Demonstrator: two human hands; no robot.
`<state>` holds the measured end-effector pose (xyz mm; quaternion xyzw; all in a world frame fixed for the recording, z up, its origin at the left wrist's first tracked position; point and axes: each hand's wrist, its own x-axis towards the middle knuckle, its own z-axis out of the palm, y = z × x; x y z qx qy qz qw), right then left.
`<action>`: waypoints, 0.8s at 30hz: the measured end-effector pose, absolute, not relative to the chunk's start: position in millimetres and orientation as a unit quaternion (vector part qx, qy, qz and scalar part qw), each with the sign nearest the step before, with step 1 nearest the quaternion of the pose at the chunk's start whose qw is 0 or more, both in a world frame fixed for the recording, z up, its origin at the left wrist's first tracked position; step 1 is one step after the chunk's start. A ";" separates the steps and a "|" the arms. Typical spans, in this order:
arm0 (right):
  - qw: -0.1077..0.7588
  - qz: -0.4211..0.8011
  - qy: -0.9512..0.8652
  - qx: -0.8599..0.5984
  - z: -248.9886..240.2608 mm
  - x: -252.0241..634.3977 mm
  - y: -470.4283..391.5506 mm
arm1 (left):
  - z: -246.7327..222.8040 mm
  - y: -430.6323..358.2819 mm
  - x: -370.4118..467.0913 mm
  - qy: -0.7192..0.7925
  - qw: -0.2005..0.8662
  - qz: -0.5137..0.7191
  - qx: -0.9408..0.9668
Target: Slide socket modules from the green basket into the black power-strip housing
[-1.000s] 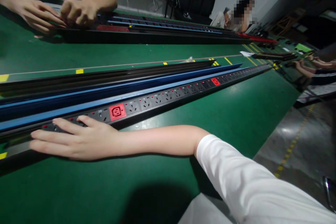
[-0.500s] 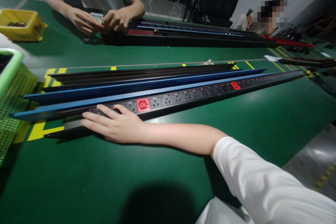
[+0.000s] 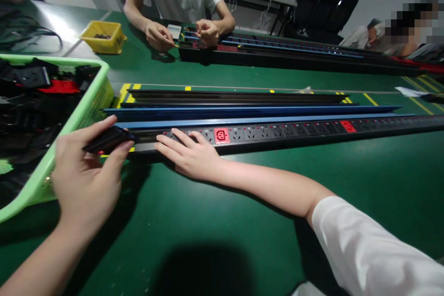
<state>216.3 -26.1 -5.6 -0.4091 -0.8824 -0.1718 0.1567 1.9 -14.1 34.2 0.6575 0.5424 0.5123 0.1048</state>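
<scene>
My left hand (image 3: 88, 166) pinches a black socket module (image 3: 109, 140) between thumb and fingers, just right of the basket and off the near end of a long black power strip (image 3: 274, 132). The strip carries a row of black sockets, with red ones (image 3: 222, 135) among them. Across its left part lies my right hand (image 3: 190, 155), fingers stretched out and spread, pressing flat on the sockets and covering some of them. Behind the strip run long blue rails (image 3: 249, 112) and a black rail (image 3: 236, 97), parallel to it.
A green basket (image 3: 104, 71) at left holds many black parts and a red one. Across the green table (image 3: 222, 222), a co-worker's hands (image 3: 159, 37) work at another long black housing (image 3: 277, 59). Near them stands a yellow bin (image 3: 104, 37) with small parts.
My left hand has come into view at left with the black socket module. The view has swung left, showing more of the basket. My right hand stays spread on the strip.
</scene>
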 end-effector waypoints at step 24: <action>0.185 -0.164 -0.885 -0.395 -5.7 217.7 -23.6 | -39.0 40.3 -31.0 0.609 0.230 0.581 0.488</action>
